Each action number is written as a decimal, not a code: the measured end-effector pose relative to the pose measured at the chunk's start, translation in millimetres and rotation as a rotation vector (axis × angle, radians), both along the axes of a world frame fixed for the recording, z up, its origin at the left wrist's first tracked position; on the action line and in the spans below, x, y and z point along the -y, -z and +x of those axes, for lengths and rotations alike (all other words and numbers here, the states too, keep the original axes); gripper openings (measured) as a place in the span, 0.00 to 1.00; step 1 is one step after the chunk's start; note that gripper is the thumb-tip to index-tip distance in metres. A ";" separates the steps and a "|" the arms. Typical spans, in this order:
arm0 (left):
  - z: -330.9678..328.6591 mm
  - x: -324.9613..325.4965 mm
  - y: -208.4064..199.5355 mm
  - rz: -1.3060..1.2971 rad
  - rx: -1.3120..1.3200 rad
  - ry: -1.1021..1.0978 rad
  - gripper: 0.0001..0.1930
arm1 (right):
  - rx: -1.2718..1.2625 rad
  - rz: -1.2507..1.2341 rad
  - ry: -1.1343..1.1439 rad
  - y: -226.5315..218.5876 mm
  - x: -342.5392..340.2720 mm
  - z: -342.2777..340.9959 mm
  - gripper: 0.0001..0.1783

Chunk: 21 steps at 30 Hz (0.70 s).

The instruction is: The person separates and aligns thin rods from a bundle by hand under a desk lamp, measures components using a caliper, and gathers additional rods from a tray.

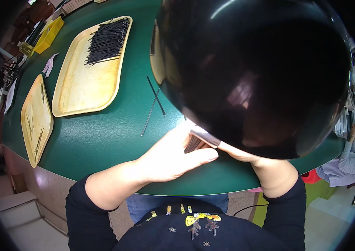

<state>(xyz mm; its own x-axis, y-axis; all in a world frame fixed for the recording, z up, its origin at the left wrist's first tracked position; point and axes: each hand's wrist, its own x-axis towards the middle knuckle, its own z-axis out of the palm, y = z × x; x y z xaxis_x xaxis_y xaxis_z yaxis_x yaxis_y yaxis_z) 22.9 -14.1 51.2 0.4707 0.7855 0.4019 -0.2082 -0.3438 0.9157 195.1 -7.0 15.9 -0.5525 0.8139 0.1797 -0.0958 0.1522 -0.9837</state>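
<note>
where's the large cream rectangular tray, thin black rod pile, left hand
Large cream rectangular tray (86,83), head view, bare base
Thin black rod pile (107,41), head view, middle
Left hand (169,155), head view, back

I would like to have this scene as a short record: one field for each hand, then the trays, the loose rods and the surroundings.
Left hand: left hand over the table's near side, thin dark pieces beside its thumb; grip unclear
Right hand: right hand mostly hidden by the black dome
Large tray: cream tray with a pile of black rods at its far end
Small tray: narrower tray, a few thin rods inside
Loose: two crossed rods on the green table
Surroundings: yellow bin, far left
</note>
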 end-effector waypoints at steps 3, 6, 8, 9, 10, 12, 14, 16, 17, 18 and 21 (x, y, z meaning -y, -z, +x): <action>2.6 -1.0 -6.9 -0.618 0.083 0.091 0.06 | 0.020 0.018 0.060 -7.8 -18.1 -11.4 0.18; -6.2 -4.8 6.3 -0.853 0.030 0.103 0.06 | -0.016 0.034 0.046 0.0 -32.8 -27.0 0.18; -7.0 -6.2 3.5 -0.838 0.027 0.113 0.06 | -0.017 0.047 0.060 -0.8 -34.7 -24.0 0.18; -7.8 -6.3 2.8 -0.822 0.021 0.116 0.06 | -0.021 0.054 0.063 -0.7 -32.9 -21.2 0.17; -8.6 -5.9 2.9 -0.822 0.021 0.112 0.06 | -0.025 0.061 0.065 -0.4 -30.0 -19.0 0.17; -6.7 -6.0 2.9 -0.831 0.074 0.144 0.06 | -0.026 0.078 0.086 -2.0 -28.6 -17.3 0.17; -7.8 -6.2 3.3 -0.876 0.114 0.167 0.06 | -0.031 0.094 0.102 -2.4 -29.8 -16.2 0.17; -7.5 -4.7 1.0 -0.922 0.152 0.184 0.05 | -0.039 0.107 0.114 -1.4 -29.7 -15.5 0.17; -5.6 -2.6 -4.5 -0.869 0.203 0.145 0.05 | -0.041 0.115 0.121 -2.0 -30.4 -13.5 0.17; -4.4 -1.3 -7.6 -0.816 0.254 0.106 0.05 | -0.043 0.123 0.128 -2.4 -29.4 -12.3 0.17; -4.6 -1.8 -1.3 -0.774 0.266 0.151 0.05 | -0.053 0.144 0.146 -2.0 -32.0 -19.6 0.17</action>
<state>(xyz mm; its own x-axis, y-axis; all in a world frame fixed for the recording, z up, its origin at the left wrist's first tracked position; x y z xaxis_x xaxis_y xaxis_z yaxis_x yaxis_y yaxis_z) 18.4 -12.3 52.5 0.5585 0.8218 -0.1132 -0.4444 0.4116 0.7956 175.5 24.9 17.9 -0.4174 0.8483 0.3260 -0.1139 0.3071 -0.9449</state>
